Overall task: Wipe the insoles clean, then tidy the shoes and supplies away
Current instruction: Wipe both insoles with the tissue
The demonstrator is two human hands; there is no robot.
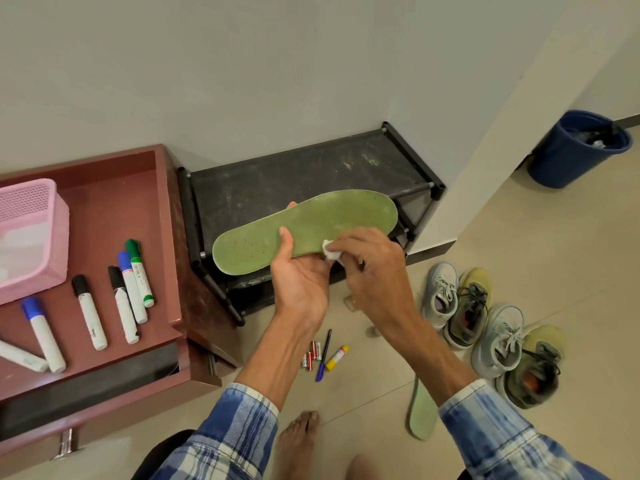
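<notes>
Insoles (346,213) two, shoes (441,292) four, wipe (329,251) one.

A plaid shirt on this person: blue and navy bars crossing over white. The left sleeve (239,427) ends partway up the forearm, and its cuff is a paler, washed-out blue. The right sleeve (485,420) has the same faded cuff band and the same check above it. The left hand (301,282) and the right hand (370,268) are bare, with sinewy forearms. Low in the shot there's a bare foot (298,441), toes showing.

Matt green insole (311,223) (scuffed, speckled)
</notes>
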